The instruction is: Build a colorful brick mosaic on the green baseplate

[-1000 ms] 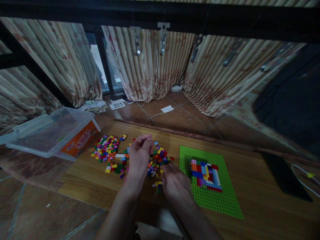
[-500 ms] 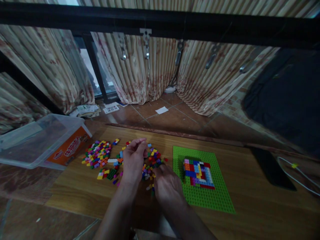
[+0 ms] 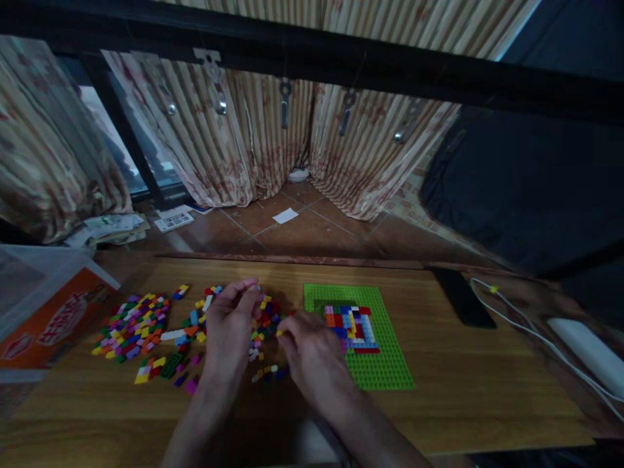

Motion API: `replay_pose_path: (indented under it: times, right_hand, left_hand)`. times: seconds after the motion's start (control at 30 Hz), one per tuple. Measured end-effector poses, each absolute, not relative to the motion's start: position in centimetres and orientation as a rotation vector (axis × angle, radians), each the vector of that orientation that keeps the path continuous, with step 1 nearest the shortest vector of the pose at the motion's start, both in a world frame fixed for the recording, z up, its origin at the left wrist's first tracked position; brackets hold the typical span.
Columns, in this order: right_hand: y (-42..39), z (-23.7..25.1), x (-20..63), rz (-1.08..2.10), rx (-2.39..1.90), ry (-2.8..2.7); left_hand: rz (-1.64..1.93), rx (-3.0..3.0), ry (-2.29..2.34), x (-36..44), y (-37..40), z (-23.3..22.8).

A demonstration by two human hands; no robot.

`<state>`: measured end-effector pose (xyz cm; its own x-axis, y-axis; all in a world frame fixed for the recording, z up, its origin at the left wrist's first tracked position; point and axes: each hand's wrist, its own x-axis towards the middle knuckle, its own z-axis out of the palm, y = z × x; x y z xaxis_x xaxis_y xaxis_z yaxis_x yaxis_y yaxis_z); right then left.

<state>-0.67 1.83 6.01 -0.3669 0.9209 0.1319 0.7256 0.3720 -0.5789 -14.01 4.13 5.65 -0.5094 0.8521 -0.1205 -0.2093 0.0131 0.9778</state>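
My left hand [image 3: 229, 325] hovers over a scatter of small coloured bricks [image 3: 263, 318] on the wooden table [image 3: 468, 377], its fingertips pinched together; whether a brick sits between them I cannot make out. My right hand [image 3: 309, 348] rests among the same bricks and pinches a small yellow brick [image 3: 279, 333] at its fingertips. Just right of that hand lies a green baseplate [image 3: 385, 364] carrying a multicoloured brick square [image 3: 351, 325]. A second, denser pile of coloured bricks [image 3: 131, 318] lies to the left.
A clear plastic bin with an orange label [image 3: 53, 318] stands at the table's left edge. A black phone [image 3: 461, 299] and a white cable [image 3: 536, 338] lie at the right. Beyond the table are a tiled floor, papers [image 3: 117, 227] and striped curtains [image 3: 234, 143].
The view has swung to the right, so everything shifted left in frame. My right hand lifted slightly from the bricks and now pinches a yellow one. My left hand keeps its pinch.
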Motion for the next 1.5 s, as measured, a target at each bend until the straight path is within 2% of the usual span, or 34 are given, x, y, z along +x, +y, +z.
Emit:
replay_pose_path:
  times: [0.17,0.23,0.33,0.57,0.87,1.5]
  right_hand:
    - [5.3,7.5,8.8,0.618,-1.647,-1.663]
    - [6.5,6.7,12.6,0.541,-1.846,-1.568]
    - [7.1,4.9,15.8,0.624,-2.013,-1.513]
    - [6.5,3.7,14.5,0.787,-2.037,-1.629]
    - [6.3,3.9,14.3,0.715,-2.058,-1.730]
    - [6.6,3.6,14.5,1.080,-1.941,-1.453]
  left_hand:
    - [1.380,0.965,1.475,-11.3,3.5,4.2]
    - [1.255,1.111,1.478,-9.9,3.0,3.4]
    - [1.079,1.263,1.531,-7.9,2.2,2.3]
    - [0.932,1.394,1.575,-6.6,1.9,2.0]
    - [0.856,1.424,1.494,-6.2,2.0,2.5]
    - [0.880,1.498,1.502,-6.2,2.0,2.4]
